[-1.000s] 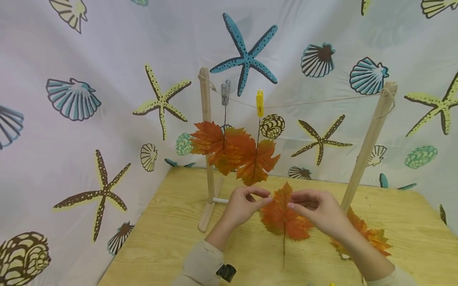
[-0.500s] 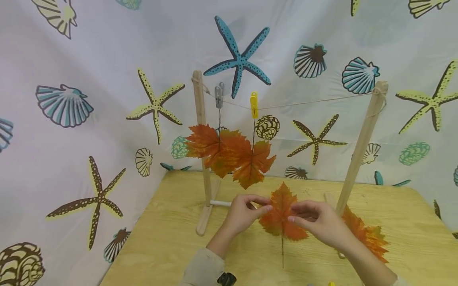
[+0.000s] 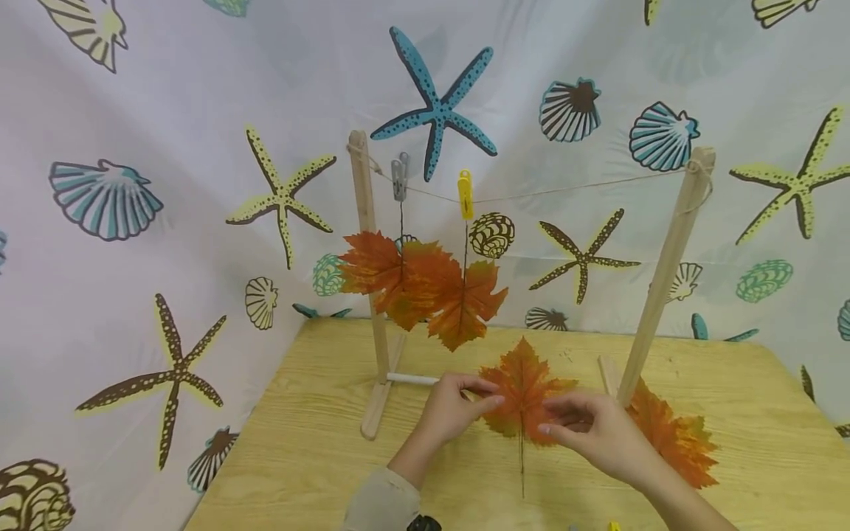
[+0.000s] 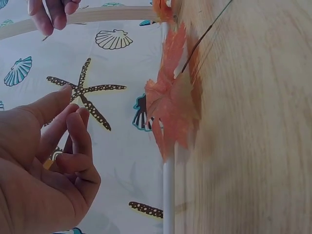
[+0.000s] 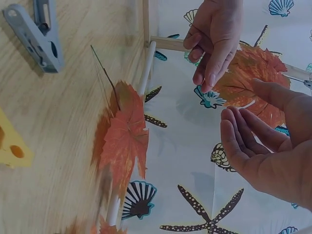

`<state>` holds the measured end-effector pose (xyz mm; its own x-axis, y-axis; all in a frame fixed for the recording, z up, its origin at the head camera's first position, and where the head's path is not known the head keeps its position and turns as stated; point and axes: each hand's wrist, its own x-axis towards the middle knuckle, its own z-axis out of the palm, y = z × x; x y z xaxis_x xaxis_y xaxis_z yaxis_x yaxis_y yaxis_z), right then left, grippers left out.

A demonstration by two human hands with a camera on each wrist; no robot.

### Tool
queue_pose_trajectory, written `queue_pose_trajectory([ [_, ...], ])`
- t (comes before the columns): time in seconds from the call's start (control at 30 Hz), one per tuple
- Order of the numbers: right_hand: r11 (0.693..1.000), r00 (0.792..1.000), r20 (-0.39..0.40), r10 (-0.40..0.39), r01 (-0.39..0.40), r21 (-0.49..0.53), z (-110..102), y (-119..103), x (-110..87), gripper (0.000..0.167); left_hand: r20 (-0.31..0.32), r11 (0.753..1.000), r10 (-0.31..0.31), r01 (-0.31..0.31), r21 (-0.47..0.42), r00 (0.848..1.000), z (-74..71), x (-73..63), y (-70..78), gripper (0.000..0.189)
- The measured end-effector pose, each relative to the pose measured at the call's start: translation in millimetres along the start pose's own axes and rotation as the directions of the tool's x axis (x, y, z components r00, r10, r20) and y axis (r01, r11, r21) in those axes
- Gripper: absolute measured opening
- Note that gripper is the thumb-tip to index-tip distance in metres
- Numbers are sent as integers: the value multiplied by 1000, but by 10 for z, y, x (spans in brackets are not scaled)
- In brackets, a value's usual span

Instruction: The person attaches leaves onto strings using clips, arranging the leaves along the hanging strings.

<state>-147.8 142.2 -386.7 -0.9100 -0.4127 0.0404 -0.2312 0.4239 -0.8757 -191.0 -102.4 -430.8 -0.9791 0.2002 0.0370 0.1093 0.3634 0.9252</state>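
Observation:
An orange-red artificial maple leaf [image 3: 522, 383] with a thin dark stem lies on the wooden table between my two hands, its stem pointing toward me. My left hand [image 3: 458, 405] hovers at its left side, fingers loosely bent. My right hand [image 3: 591, 424] is at its right, thumb and fingertips apart. Both wrist views show a gap between the hands and the leaf [image 4: 170, 102], [image 5: 126, 134], and neither hand holds anything. Behind, more maple leaves [image 3: 465, 302] hang by their stems from a string, under a grey clothespin [image 3: 399, 179] and a yellow clothespin [image 3: 466, 195].
The string [image 3: 564, 192] runs between a left wooden post [image 3: 367, 192] and a right wooden post [image 3: 671, 258]. A white rod [image 3: 413, 379] joins the frame low down. Another leaf [image 3: 677, 435] lies at right. Grey [image 5: 36, 36] and yellow clothespins [image 5: 12, 144] lie near the front.
Both hands have lowered slightly toward me, and the right hand has drawn away, uncovering more of the leaf's right side. The head view has shifted a little. The hanging leaves look unchanged.

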Motion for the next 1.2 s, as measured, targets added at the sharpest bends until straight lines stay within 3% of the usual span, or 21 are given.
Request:
queue_pose_trajectory([
  [0.27,999,999,0,34,-34,4,85,115,-17,41,6,1000,-16,16,21,1000,72,-26,-80,17],
  [0.57,995,995,-14,98,-98,25,172,233,-167,39,25,993,-106,104,58,994,194,-87,-206,18],
  [0.73,996,996,-33,85,-85,0,262,323,-249,34,28,986,-146,143,84,989,256,-87,-235,13],
  [0.93,995,994,-49,94,-96,-26,303,413,-307,38,65,982,-149,140,124,987,310,-90,-233,13],
  [1.2,991,991,-6,134,-134,25,318,469,-417,39,148,977,-146,119,178,978,353,-105,-229,21],
])
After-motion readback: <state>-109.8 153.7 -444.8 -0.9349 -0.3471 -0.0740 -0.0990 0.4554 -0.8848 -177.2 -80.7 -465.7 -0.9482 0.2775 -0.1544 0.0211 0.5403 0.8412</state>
